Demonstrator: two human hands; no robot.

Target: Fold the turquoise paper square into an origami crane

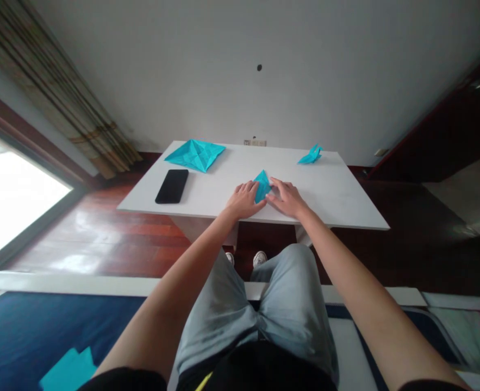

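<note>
A small folded blue paper piece (261,184) lies on the white table (337,190) near its front edge. My left hand (244,200) rests on the table with its fingertips pressing the paper's left side. My right hand (287,197) lies palm down with its fingers stretched flat against the paper's right side. Both hands press the paper onto the table rather than lifting it.
A black phone (172,185) lies at the table's left. A larger creased blue sheet (194,153) sits at the back left, a finished blue paper figure (311,156) at the back right. More blue paper (69,370) lies on the dark mat beside me.
</note>
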